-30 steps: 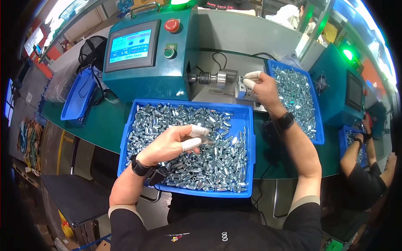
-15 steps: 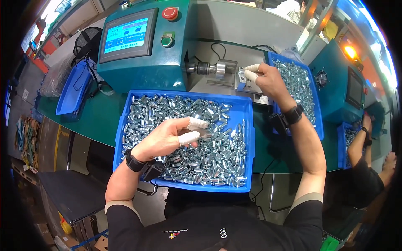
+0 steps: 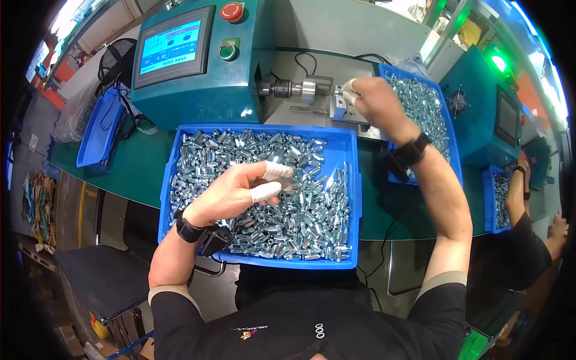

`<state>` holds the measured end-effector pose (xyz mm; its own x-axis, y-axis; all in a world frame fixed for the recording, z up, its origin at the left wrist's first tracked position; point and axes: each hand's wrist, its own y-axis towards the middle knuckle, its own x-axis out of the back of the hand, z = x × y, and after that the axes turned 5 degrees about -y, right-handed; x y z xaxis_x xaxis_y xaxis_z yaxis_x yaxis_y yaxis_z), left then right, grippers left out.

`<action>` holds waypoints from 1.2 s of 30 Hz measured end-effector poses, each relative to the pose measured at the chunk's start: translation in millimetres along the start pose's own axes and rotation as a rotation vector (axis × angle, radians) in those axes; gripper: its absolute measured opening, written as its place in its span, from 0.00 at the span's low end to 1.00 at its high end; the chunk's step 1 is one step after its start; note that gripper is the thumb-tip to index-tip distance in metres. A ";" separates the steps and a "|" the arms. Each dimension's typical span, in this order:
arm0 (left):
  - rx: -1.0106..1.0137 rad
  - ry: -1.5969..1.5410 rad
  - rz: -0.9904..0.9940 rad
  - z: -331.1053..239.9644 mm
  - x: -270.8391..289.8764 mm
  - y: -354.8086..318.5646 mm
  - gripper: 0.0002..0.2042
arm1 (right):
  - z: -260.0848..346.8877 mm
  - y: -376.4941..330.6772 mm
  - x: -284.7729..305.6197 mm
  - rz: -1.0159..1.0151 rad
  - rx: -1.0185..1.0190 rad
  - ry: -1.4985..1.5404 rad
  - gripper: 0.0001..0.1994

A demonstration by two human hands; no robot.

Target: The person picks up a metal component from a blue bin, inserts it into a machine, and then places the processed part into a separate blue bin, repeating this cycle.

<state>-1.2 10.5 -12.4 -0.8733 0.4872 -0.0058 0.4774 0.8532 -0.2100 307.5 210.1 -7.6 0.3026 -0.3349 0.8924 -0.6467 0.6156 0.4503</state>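
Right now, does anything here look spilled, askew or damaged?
Nothing stands out. The metal parts all lie inside the blue tray, none on the green bench. The left hand hovers over them with wrapped fingertips; the right hand is at the machine's fixture.

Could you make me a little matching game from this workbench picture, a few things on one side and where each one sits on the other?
Things:
1. left hand
2. right hand
3. red round button
4. empty blue tray

Places:
A. top of the teal machine, above the green button
B. far left of the green bench
C. over the big blue bin of small metal parts
D. at the small fixture beside the machine's spindle

Pairs: 1-C, 2-D, 3-A, 4-B
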 end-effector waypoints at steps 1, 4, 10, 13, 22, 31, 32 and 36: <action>0.001 -0.004 -0.002 0.5 -0.1 -0.9 0.20 | 0.9 4.5 0.6 0.016 -0.058 0.091 0.09; -0.005 0.001 -0.003 -0.4 0.6 -1.9 0.20 | 5.8 16.1 2.9 0.051 -0.172 0.272 0.07; -0.020 -0.002 0.001 -0.6 0.5 -2.1 0.20 | 5.9 25.0 5.7 0.076 -0.090 0.196 0.05; -0.010 0.002 -0.006 -0.2 1.4 -2.4 0.20 | 6.1 30.4 13.7 0.154 -0.041 0.123 0.07; -0.040 -0.015 -0.006 -4.0 1.0 -5.0 0.20 | 12.7 -30.9 -10.0 0.153 -0.321 0.611 0.19; -0.005 -0.013 0.019 -2.5 -2.5 -3.5 0.20 | 34.0 -34.3 4.2 0.210 -0.609 1.077 0.22; 0.000 -0.021 0.018 -2.7 -2.9 -2.4 0.20 | 31.6 -34.1 4.5 0.207 -0.613 1.078 0.22; 0.045 0.008 0.013 -7.1 -5.4 -0.8 0.19 | 15.0 -26.2 -1.7 0.285 -0.546 1.130 0.23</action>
<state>3.8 8.5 -5.2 -0.8664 0.4994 -0.0013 0.4834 0.8379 -0.2533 313.5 183.8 -21.3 0.7974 0.4782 0.3682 -0.4983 0.8658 -0.0452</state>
